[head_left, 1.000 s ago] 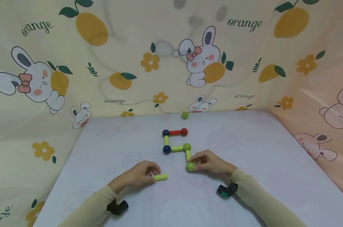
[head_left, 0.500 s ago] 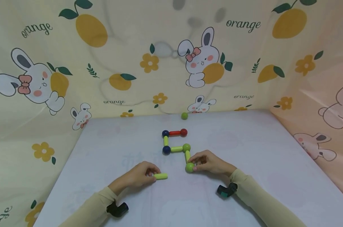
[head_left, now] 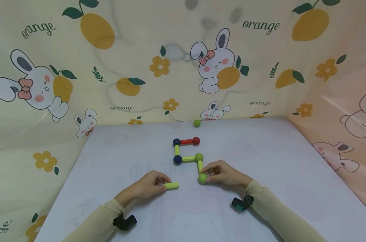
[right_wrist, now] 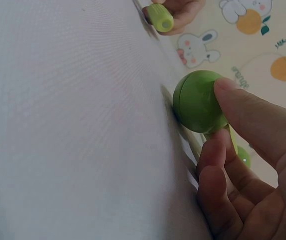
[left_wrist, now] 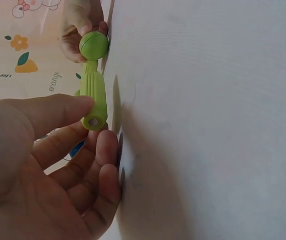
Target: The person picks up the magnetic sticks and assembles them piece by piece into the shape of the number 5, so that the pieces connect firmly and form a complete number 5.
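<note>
My left hand (head_left: 149, 185) pinches a loose yellow-green magnetic rod (head_left: 172, 185) between thumb and fingers. In the left wrist view the rod (left_wrist: 94, 95) shows a metal disc in its near end. My right hand (head_left: 223, 173) holds the green ball (head_left: 202, 178) at the near end of a joined chain, thumb on one side and fingers on the other. From that ball a yellow-green rod (head_left: 200, 166) runs to a second green ball (head_left: 199, 157). Another rod (head_left: 188, 158) links it to a dark blue ball (head_left: 177, 159). A gap lies between the held rod and the held ball.
Farther along the chain, a yellow-green rod (head_left: 177, 150) leads to another dark blue ball (head_left: 176, 142), then a red rod (head_left: 186, 142) and a red ball (head_left: 196, 140). A lone green ball (head_left: 196, 123) sits at the white table's (head_left: 246, 141) back edge, before a printed cloth.
My left hand has raised the rod slightly and now grips it between thumb and fingers, a little farther from me. My right hand stays on the green ball.
</note>
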